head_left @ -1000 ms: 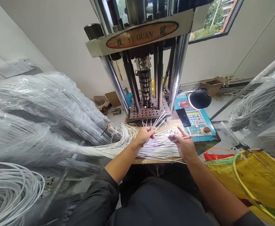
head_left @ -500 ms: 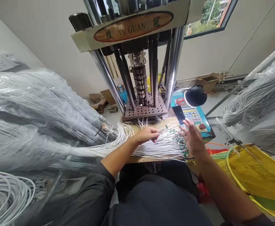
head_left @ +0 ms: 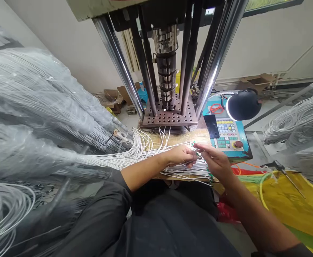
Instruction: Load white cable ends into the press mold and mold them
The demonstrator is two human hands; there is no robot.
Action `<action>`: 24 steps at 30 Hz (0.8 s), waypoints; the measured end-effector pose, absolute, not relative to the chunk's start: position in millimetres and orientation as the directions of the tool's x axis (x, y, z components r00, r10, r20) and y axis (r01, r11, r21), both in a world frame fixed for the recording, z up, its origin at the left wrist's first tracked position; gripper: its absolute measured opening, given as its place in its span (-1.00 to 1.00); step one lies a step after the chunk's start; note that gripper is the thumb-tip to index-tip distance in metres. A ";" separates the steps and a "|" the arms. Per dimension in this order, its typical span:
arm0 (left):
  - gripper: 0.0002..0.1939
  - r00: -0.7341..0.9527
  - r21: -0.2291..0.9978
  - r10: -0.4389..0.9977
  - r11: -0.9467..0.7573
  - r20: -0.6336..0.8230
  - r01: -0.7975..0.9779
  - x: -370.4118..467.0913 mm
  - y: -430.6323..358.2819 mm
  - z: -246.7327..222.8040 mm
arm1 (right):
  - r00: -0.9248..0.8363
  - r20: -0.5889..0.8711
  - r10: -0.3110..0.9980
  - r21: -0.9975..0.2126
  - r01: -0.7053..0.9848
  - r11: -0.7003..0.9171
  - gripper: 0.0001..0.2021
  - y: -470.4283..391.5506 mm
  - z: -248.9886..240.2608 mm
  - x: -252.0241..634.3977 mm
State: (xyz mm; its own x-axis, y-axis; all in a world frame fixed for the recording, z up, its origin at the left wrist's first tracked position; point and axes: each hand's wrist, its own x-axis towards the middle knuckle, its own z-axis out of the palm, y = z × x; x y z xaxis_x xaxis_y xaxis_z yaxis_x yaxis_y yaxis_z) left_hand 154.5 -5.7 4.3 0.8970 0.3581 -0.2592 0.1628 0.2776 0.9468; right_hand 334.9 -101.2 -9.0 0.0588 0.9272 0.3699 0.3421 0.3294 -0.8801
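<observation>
- Handling white cables (head_left: pixel 140 151), we find them lying across the straw-coloured board (head_left: pixel 201 135).
- To do this well, we should hold the green tips (head_left: pixel 194 143) level and not let the cables cross.
- Our left hand (head_left: pixel 183 156) is curled, its back upward, closed on some cables.
- Our right hand (head_left: pixel 215 161) faces it, extended; whether it pinches anything, we cannot tell.
- Beyond them is the perforated press plate (head_left: pixel 169 120).

right hand (head_left: pixel 216 162) drawn in beside left hand (head_left: pixel 181 156), spread fingers (head_left: pixel 207 148) now together, machine lettering out of view
</observation>
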 end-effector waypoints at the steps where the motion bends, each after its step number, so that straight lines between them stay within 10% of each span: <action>1: -0.60 0.886 0.934 0.364 0.310 -0.288 0.176 156.0 -7.7 2.4 | 0.027 0.397 0.917 -0.849 0.391 0.356 -0.67 -102.4 -12.5 334.5; 10: -0.53 0.825 0.834 0.434 0.547 -0.363 0.079 145.7 -28.2 0.5 | -0.444 0.341 0.828 -0.732 0.427 0.531 -0.25 -96.6 -25.7 353.3; 14: -0.53 0.674 0.855 0.643 0.517 -0.365 -0.031 147.9 -41.7 -19.0 | -0.277 0.233 0.932 -0.733 0.580 0.356 -0.39 -53.2 -28.8 372.6; 24: -0.59 0.477 0.909 0.819 0.406 -0.318 -0.091 150.2 -52.9 -40.0 | -0.335 -0.096 0.938 -0.059 0.942 0.330 -0.49 54.1 -24.9 276.2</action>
State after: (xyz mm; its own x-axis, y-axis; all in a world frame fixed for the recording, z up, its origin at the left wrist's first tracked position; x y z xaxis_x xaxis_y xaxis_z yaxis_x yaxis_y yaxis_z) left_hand 150.2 -52.9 -40.0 0.4773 0.8192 -0.3181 -0.0905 0.4058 0.9094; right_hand 276.2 54.1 -24.9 -0.3346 0.9375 -0.0955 0.9421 0.3302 -0.0590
